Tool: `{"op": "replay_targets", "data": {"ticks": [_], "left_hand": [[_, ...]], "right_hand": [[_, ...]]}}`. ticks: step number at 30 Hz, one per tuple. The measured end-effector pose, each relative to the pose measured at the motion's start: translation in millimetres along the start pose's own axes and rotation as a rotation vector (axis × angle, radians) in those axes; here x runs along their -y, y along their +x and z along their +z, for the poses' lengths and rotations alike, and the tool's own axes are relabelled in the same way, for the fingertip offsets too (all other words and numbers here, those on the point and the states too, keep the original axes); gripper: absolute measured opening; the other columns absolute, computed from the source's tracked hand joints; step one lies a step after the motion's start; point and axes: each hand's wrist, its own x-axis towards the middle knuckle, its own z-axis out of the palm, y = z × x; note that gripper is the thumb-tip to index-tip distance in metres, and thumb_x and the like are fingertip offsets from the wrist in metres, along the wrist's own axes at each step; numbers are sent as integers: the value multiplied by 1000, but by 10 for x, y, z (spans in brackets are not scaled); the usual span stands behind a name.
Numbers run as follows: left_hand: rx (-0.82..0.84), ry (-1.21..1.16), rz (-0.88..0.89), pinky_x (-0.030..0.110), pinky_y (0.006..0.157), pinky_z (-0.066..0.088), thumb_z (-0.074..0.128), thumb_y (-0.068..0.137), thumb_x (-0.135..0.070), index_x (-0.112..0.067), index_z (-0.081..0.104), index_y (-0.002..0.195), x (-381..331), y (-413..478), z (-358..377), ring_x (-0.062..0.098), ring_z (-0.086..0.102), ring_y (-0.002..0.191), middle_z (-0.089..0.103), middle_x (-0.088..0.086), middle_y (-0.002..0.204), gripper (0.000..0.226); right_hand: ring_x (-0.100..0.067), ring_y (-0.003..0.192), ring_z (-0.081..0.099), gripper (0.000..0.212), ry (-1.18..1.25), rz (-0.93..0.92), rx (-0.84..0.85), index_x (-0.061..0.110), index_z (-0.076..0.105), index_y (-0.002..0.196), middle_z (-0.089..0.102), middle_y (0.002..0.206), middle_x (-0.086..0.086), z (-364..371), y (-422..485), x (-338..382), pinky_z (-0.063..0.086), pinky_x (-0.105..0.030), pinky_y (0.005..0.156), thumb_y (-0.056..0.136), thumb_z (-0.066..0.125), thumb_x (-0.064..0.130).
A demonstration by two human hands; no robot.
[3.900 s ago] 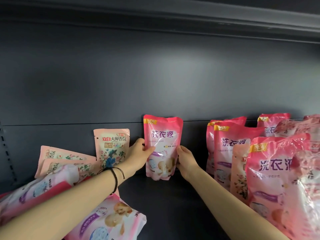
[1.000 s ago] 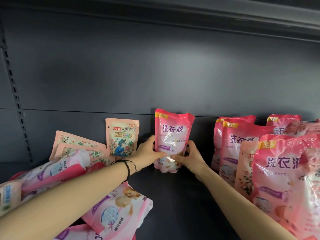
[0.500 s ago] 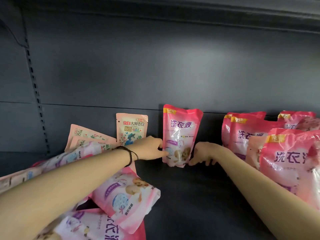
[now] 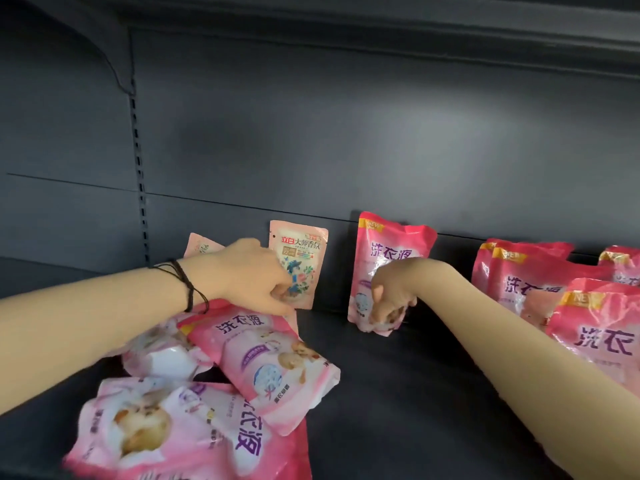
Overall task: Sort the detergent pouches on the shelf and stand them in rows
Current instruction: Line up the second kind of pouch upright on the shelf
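A pink detergent pouch [image 4: 393, 247] stands upright against the back panel at mid-shelf. My right hand [image 4: 391, 294] is curled over its lower front, fingers pinching near the bottom. Left of it stands a pale floral pouch [image 4: 303, 254]. My left hand [image 4: 252, 275], with a black cord on the wrist, closes its fingertips on that pouch's lower left corner. Below my left arm, several pink pouches [image 4: 273, 362] lie flat in a loose heap. At the right, pink pouches [image 4: 530, 275] stand in rows.
Another pale pouch [image 4: 199, 244] leans on the back panel, mostly hidden behind my left hand. The dark shelf floor [image 4: 398, 393] is bare between heap and rows. A slotted upright [image 4: 138, 161] runs down the back at left; the shelf above [image 4: 346, 15] overhangs.
My left hand left the standing pink pouch and moved left onto the pale floral pouch. My right hand shifted from beside the pink pouch onto its lower front. The view swung left.
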Motion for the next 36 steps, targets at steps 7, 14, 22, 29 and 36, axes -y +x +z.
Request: {"op": "replay_targets", "data": {"ticks": [7, 14, 22, 29, 36], "left_hand": [[-14, 34, -102, 30, 77, 42, 34, 82, -71, -31, 55, 84, 400, -841, -52, 15, 58, 87, 63, -9, 83, 45], [3, -308, -347, 32, 76, 47, 38, 86, -68, -38, 57, 92, 708, -1479, 248, 6, 56, 87, 61, -16, 91, 36], [-21, -742, -480, 34, 80, 48, 62, 74, -66, -40, 61, 92, 812, -1522, 654, 5, 56, 97, 59, -19, 104, 32], [-47, -1013, -576, 37, 89, 52, 75, 64, -58, -36, 66, 93, 766, -1523, 990, 5, 61, 95, 65, -15, 101, 38], [-173, -983, -576, 35, 82, 54, 76, 75, -39, -33, 67, 87, 779, -1490, 1038, 2, 63, 87, 67, -17, 89, 16]], "right_hand": [[-21, 108, 58, 48, -82, -179, -189, 16, 62, 119, 62, 119, 0, -132, -255, 715, 49, -41, 94, 89, 56, 52], [-17, 78, 63, 49, 503, -323, -321, 7, 68, 89, 70, 91, -9, -52, -191, 1391, 49, -26, 73, 95, 46, 50], [-19, 97, 64, 18, 535, -348, -527, 16, 71, 99, 71, 103, -1, -47, 228, 1969, 50, -34, 90, 85, 68, 28], [-25, 107, 46, 16, 78, -436, -730, 25, 73, 90, 65, 104, 1, -5, 631, 2451, 26, -32, 79, 86, 58, 31], [-23, 110, 48, 19, -68, -368, -793, 23, 64, 102, 62, 109, 2, -20, 728, 2384, 32, -38, 88, 93, 48, 18]]}}
